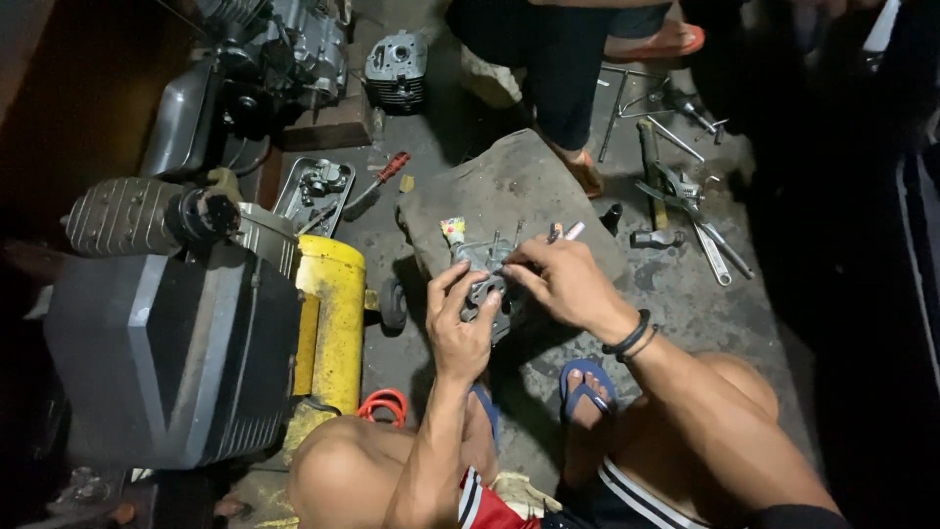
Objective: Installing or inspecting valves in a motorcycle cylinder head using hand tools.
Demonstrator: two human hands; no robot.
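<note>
Squatting on the workshop floor, left hand (460, 328) grips a metal engine part (487, 274) on a cloth pad (509, 186); right hand (563, 279) pinches a small piece atop it, mid-fitting; careful alignment seems next.

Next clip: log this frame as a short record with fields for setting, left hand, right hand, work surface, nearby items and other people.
setting: dim workshop floor, person squatting in blue flip-flops
left hand: grips grey metal engine part
right hand: on the part's top, a small white-tipped item between the fingers
work surface: grey cloth-covered block
nearby items: yellow air compressor, red-handled screwdriver, parts tray, hammer, wrenches, cylinder head
other people: legs of a person standing
</note>
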